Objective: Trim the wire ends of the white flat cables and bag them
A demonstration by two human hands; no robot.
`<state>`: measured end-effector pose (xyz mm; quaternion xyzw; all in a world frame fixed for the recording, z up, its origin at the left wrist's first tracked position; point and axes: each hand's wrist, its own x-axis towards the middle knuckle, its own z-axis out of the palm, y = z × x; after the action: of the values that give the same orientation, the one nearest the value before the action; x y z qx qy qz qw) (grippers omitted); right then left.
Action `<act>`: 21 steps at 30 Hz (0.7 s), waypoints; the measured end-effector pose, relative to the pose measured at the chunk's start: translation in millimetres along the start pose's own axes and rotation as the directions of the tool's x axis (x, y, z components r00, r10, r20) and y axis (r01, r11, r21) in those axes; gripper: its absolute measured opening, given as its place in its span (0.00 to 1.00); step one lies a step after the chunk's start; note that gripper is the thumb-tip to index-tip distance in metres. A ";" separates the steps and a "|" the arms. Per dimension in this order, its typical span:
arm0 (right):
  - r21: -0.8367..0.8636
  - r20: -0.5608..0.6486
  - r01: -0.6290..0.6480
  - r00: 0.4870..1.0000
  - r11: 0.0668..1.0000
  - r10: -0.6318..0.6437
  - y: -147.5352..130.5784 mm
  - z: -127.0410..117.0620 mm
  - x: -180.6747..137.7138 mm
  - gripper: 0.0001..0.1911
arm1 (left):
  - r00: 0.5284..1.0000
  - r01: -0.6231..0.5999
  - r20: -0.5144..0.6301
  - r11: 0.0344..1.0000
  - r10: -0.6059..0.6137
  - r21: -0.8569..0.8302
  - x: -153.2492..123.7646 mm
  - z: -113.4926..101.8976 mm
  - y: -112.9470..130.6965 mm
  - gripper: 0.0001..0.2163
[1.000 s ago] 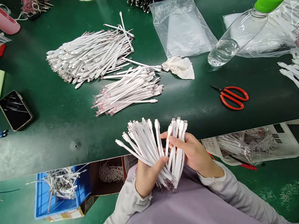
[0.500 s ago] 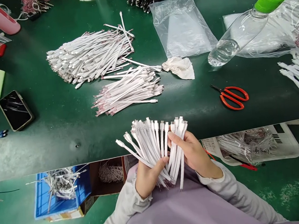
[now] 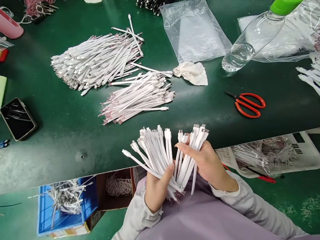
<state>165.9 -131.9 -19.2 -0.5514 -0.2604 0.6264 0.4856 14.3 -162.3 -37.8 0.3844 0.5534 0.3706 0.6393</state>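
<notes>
A fanned bunch of short white cables (image 3: 153, 145) with plugs at the upper end is held at the table's front edge. My left hand (image 3: 159, 188) is closed round its larger part, thumb across the front. My right hand (image 3: 209, 164) grips a smaller group of white cables (image 3: 192, 150) between thumb and fingers, spread off to the right. The lower ends of both groups still meet above my lap. On the green table (image 3: 67, 151) beyond lie a small pile of white cables (image 3: 138, 97) with pinkish bare ends and a larger pile (image 3: 95, 62) behind it.
Red-handled scissors (image 3: 249, 105), a crumpled cloth (image 3: 191, 73), a clear bag (image 3: 196, 29) and a green-capped bottle (image 3: 264, 30) lie to the right. A phone (image 3: 18, 118) rests at left. Below the edge are a blue bin (image 3: 44, 210) and a white basket (image 3: 310, 154), both holding cables.
My right hand has taken more cables from the bunch and tilted them right, widening the gap between the two groups. My left hand has barely moved.
</notes>
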 end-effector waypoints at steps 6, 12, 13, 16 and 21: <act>-0.001 0.022 0.038 0.999 0.999 -0.038 5.5 2.8 -0.8 0.16 | 0.998 -0.060 -0.006 0.996 0.061 0.064 2.2 -0.8 3.8 0.16; 0.304 0.197 -0.175 0.973 0.936 0.118 -0.9 9.1 2.8 0.18 | 0.991 -0.076 0.120 0.994 0.066 0.077 2.9 -0.9 6.2 0.11; 0.304 0.214 -0.194 0.968 0.933 0.131 -2.6 9.2 4.1 0.19 | 0.988 -0.081 0.135 0.993 0.070 0.081 3.3 -0.6 7.4 0.11; 0.295 0.229 -0.229 0.959 0.928 0.164 -8.5 8.8 8.7 0.18 | 0.986 -0.101 0.139 0.993 0.093 0.053 6.0 0.9 13.2 0.10; 0.242 0.258 -0.205 0.956 0.948 0.141 -16.8 10.4 17.8 0.18 | 0.976 -0.055 0.206 0.997 0.066 -0.054 12.2 3.9 23.6 0.12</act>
<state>162.9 -107.2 -9.8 -0.4228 -0.1803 0.7575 0.4635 18.4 -141.5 -21.3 0.4221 0.4627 0.3610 0.6910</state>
